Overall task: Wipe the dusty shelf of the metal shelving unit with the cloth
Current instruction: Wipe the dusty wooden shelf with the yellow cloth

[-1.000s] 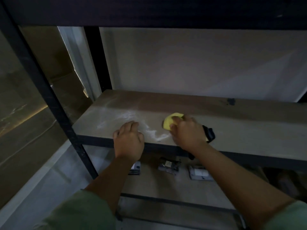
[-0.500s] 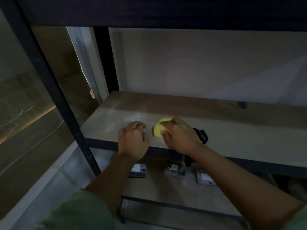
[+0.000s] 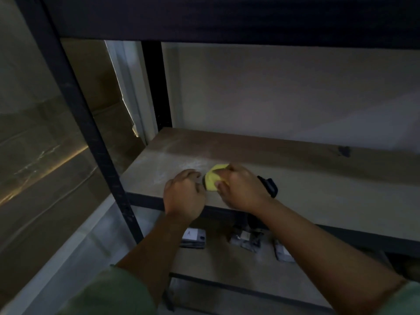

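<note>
Yellow cloth (image 3: 214, 178) bunched on shelf (image 3: 318, 178) | right hand (image 3: 242, 189) pinching it | left hand (image 3: 184, 196) curled beside, fingers together

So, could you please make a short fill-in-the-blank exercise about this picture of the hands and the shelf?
1. The right hand holds a cloth whose colour is ____.
2. The left hand rests at the ____ edge of the shelf.
3. The pale dust lies to the ____ of the cloth in the picture.
4. Small packets lie on the shelf ____ the one being wiped.

Missing words: yellow; front; left; below
</note>
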